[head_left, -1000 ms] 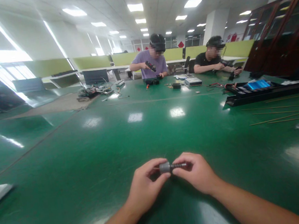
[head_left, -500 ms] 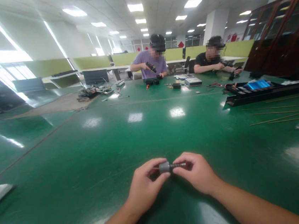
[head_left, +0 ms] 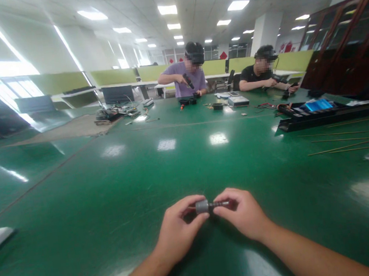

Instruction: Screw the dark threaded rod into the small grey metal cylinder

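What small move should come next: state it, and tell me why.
Perhaps a slight twist of the ridged shaft by the right hand, since its thumb and fingers pinch the shaft, while the left hand grips the grey cylinder in line with it and could hold it steady.

Left hand [head_left: 182,228] and right hand [head_left: 243,215], both bare
The wrists [head_left: 263,230] are bare too, as are the left forearm [head_left: 138,275] and right forearm [head_left: 311,252], narrow at the wrist and broader higher up; finer detail is too small to make out.
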Motion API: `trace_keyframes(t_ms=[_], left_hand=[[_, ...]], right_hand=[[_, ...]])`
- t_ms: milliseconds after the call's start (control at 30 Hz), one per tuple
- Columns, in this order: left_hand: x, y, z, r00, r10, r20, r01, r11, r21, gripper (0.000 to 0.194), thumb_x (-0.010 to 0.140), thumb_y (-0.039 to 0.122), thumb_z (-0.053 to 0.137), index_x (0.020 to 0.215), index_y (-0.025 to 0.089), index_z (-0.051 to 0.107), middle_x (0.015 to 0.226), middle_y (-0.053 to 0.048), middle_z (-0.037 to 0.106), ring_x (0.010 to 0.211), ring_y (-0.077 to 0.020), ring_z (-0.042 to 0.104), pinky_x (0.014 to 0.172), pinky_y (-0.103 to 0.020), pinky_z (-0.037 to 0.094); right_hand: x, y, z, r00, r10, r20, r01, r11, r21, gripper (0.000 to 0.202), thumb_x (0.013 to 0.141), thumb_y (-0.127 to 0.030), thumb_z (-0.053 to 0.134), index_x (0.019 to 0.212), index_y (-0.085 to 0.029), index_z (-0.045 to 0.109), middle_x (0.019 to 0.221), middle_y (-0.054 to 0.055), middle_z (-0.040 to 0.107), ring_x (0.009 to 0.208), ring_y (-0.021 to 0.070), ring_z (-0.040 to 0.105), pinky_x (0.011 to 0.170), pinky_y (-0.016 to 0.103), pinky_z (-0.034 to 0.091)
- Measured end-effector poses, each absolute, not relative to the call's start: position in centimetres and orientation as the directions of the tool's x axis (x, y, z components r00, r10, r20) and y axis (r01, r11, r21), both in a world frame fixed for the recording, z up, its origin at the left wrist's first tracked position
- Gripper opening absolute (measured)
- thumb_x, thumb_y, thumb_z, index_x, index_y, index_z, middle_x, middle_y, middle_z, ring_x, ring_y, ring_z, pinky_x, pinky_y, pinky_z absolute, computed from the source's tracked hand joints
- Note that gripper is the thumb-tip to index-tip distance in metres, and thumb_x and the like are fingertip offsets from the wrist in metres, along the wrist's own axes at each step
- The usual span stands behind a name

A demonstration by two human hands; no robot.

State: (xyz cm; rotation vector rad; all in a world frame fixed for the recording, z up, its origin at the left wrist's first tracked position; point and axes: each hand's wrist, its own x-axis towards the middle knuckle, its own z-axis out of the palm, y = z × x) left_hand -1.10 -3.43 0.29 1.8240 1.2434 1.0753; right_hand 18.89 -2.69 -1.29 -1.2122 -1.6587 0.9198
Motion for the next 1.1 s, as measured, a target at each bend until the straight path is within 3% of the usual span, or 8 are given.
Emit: trace_keyframes(t_ms=[1100], left_hand=[[-1.46,-3.09,-0.30,0.186,0.961,0.206,0.343,-0.260,0.903,0.030,0.077,0.025,0.073,0.106,0.021,0.072,0.107,-0.005,0.073,0.094,-0.0203,0.071,0.089,-0.030,0.057]], right_hand=[[19.00,-2.72,-1.32,-0.125,0.968,0.216,0.308,0.245,-0.919,0.008,0.074,-0.020,0.073,0.081,-0.018,0.075,0.071,0.001,0.067,0.063,0.0141,0.056,0.060,0.024,0.042]])
